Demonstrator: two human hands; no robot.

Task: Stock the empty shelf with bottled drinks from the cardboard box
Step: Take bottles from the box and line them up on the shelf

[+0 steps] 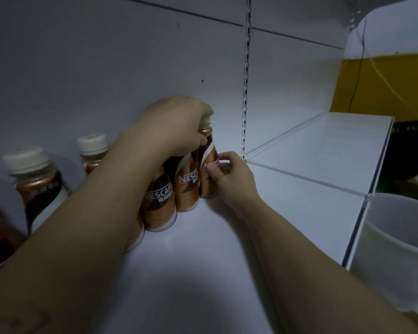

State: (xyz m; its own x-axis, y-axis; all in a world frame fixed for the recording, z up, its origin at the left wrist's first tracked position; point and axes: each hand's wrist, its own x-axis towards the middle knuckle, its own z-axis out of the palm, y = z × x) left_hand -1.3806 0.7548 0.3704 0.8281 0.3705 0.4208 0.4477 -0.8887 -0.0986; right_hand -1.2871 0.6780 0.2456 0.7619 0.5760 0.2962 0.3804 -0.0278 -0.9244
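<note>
At nine o'clock, cream-capped brown plastic coffee bottles [38,186] stand close on the white metal shelf [203,249]; the reaching forearm could, I judge, knock them over. The left hand [174,126] clamps the cap of the rearmost brown coffee bottle [206,186]. At its three o'clock, the right hand [229,179] pinches the label; a twist might tip it.
</note>
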